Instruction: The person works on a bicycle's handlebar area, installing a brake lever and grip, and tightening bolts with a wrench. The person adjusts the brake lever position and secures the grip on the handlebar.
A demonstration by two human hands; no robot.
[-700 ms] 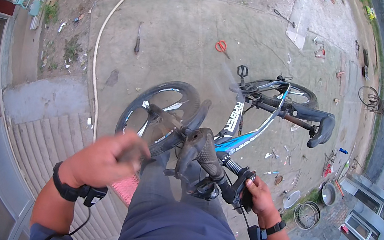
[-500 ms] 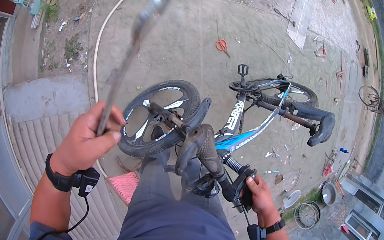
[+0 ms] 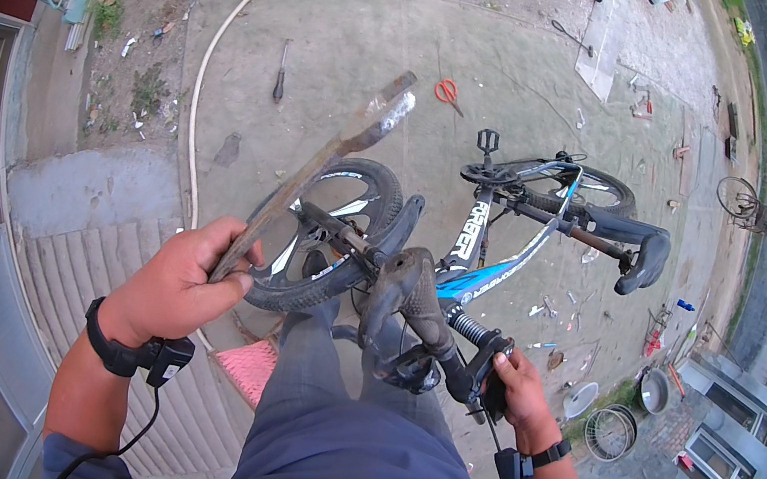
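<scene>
Left hand [image 3: 184, 282] at 8 o'clock, fingers closed round the near end of a long worn tool [image 3: 307, 178], hammer-like, exact type unclear. Change: about half a second ago it was a blur pointing nearly 12; now it's sharp and tipped over to 1 o'clock, pale patch [image 3: 397, 112] near the far end. In view it crosses the front wheel [image 3: 348, 208]; can't tell depth, so contact is unconfirmed.

Right hand [image 3: 522, 395] at 4 o'clock, curled on a dark part [image 3: 491, 369] at the handlebar end, next to the ribbed sleeve [image 3: 468, 327]. Same hold as in the earlier shots.

Bicycle [image 3: 488, 282] runs from centre out to 2–3 o'clock, essentially where it was. My read: only the tool has swung; the right hand likely acts as the steady, and no work on the bike shows at this instant.

Ground: orange-handled scissors [image 3: 446, 92] at 12, screwdriver [image 3: 278, 85] between 10 and 11.
</scene>
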